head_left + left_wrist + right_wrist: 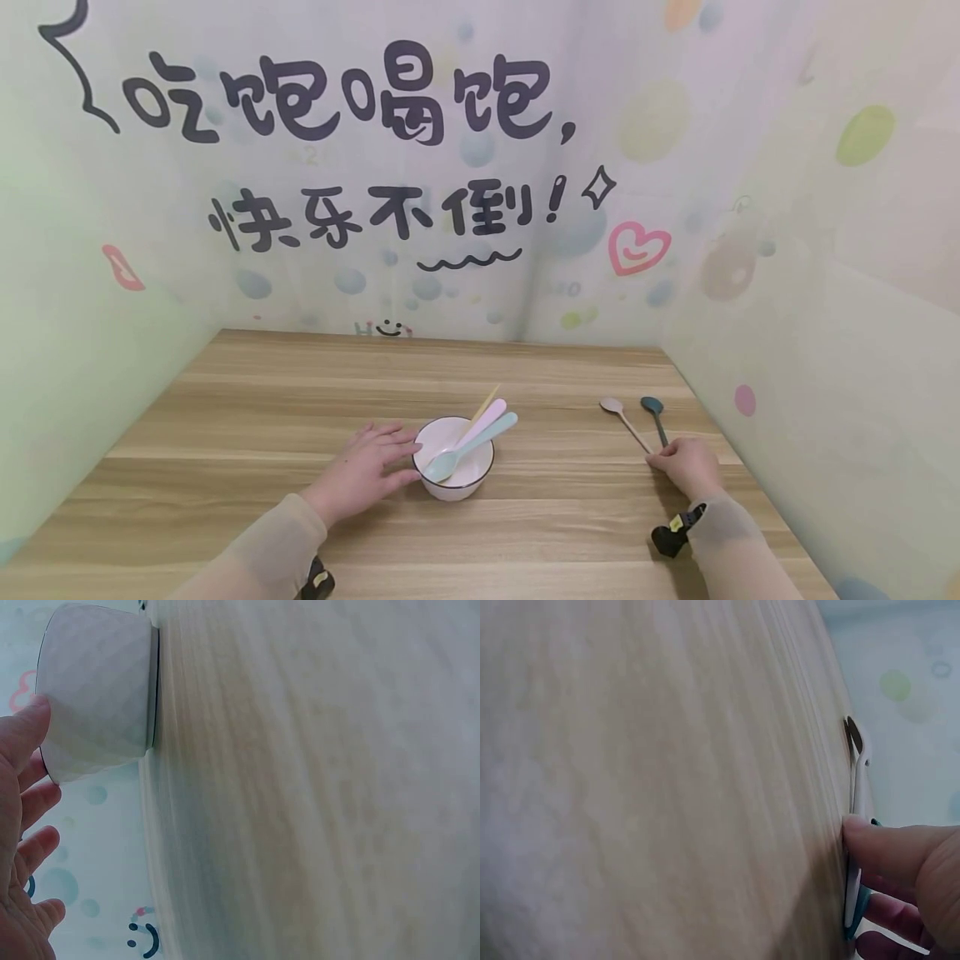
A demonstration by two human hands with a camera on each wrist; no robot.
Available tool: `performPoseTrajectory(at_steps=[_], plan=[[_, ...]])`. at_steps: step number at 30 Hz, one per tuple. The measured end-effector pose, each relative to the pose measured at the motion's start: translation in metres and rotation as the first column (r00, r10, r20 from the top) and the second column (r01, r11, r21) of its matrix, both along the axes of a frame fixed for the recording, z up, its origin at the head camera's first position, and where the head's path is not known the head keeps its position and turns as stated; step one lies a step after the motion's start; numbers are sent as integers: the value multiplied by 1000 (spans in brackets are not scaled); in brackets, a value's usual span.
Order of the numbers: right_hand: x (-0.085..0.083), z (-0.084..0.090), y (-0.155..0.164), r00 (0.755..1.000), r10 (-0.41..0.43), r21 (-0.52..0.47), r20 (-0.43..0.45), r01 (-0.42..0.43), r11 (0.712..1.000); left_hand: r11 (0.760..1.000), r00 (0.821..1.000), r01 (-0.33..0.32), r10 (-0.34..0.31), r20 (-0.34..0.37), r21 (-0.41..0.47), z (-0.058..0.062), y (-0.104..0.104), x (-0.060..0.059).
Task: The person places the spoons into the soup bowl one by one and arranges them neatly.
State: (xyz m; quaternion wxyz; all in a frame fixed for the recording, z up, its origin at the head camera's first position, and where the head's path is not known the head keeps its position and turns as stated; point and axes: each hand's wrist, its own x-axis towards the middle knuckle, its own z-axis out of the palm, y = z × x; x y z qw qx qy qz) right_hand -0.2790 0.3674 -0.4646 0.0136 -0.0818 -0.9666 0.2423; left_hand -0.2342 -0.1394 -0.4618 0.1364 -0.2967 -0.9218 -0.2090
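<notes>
My left hand (363, 473) rests its fingertips on the left side of a white bowl (452, 493) with a dark rim, the fingers spread and loosely extended. In the left wrist view the thumb touches the outer wall of the bowl (101, 690). A light blue spoon (491, 432), a pink handle (484, 420) and a thin yellowish stick (491, 395) lean in the bowl. At the right, my right hand (690, 468) pinches the handle of a beige spoon (612, 405) low over the table. A teal spoon (652, 405) lies beside it, its handle end hidden by the hand.
The wood-grain table (300, 375) meets a printed back wall (337, 292) and a pale side wall (847, 375) close to the right hand. Black wrist cameras are strapped below both hands.
</notes>
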Motion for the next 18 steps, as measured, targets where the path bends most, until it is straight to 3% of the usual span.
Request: performPoseTrajectory(at_steps=[11, 18], plan=[[-5, -14, 0, 997, -57, 15, -53, 57, 998, 1000, 1000, -5, 5, 29, 4, 1, 1, 1], [-6, -13, -3, 997, -69, 21, -13, 70, 997, 1000, 999, -7, 6, 42, 7, 2, 1, 1]])
